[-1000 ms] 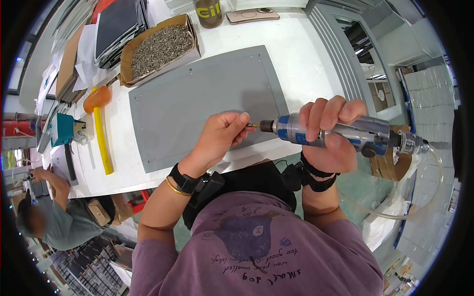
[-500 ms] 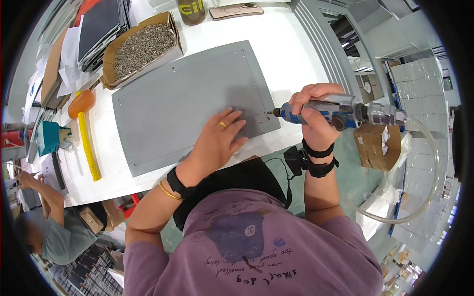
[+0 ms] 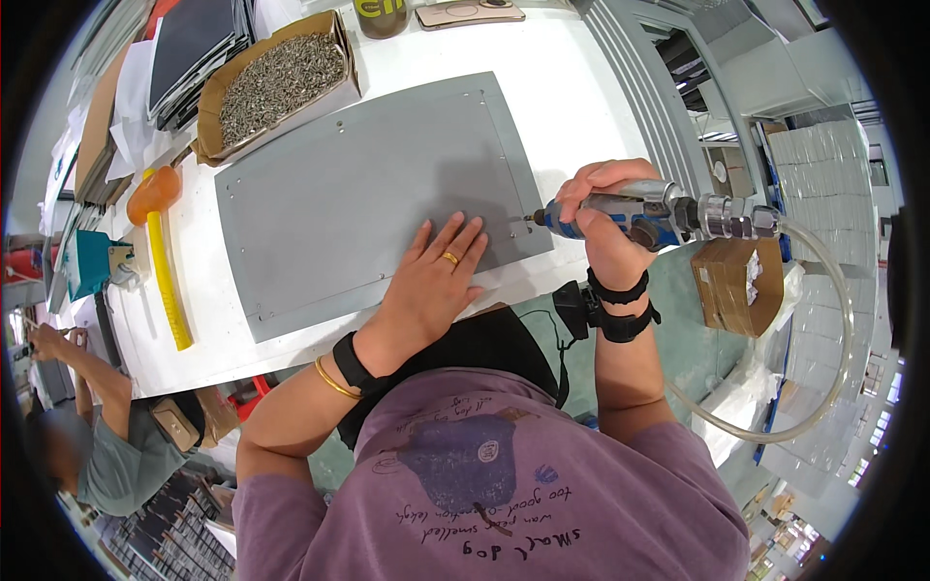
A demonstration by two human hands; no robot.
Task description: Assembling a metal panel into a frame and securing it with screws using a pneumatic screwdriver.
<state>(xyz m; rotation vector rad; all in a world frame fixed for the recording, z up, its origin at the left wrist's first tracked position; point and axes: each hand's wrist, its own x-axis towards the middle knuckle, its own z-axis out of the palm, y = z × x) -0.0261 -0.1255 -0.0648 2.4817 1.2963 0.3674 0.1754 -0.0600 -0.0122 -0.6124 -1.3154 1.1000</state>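
Observation:
A flat grey panel [image 3: 339, 213] lies on the white table, with small screws or holes along its edges. My left hand [image 3: 433, 281] rests flat on its near right part, fingers stretched out and holding nothing. In my right hand [image 3: 615, 228] is a blue and silver air screwdriver [image 3: 649, 214], held level with fingers wrapped round its body. Its bit points left and meets the panel at a small spot near the right edge; whether a screw sits under the tip is too small to tell. A clear hose [image 3: 845, 320] runs from the tool's rear.
An open cardboard box of small screws [image 3: 281, 87] touches the panel's far left side. An orange-headed mallet with a yellow handle [image 3: 167, 281] lies at left. A phone [image 3: 472, 13] and a bottle [image 3: 381, 15] stand at the back. Another person [image 3: 126, 455] works at lower left.
My left hand has spread flatter on the panel. My right hand and the air screwdriver have shifted slightly left, and the bit still sits by the panel's right edge.

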